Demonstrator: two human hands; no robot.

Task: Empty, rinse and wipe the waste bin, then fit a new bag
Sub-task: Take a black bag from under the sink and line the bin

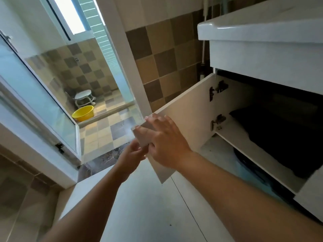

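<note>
A white cabinet door (188, 109) under the washbasin stands swung open towards me. My right hand (164, 142) lies flat over the door's free edge, fingers spread across its inner face. My left hand (134, 154) grips the same edge from the outer side, its fingers partly hidden behind the door. Inside the cabinet (262, 154) a white shelf carries dark, folded-looking things (279, 137), and more dark material lies below it. No waste bin or bag roll can be made out.
The white basin (262, 23) juts out above the cabinet. A glass shower door (35, 95) stands at the left, with a yellow basin (83, 113) and a white stool (84, 96) on the tiled floor beyond. Pale floor tiles lie below my arms.
</note>
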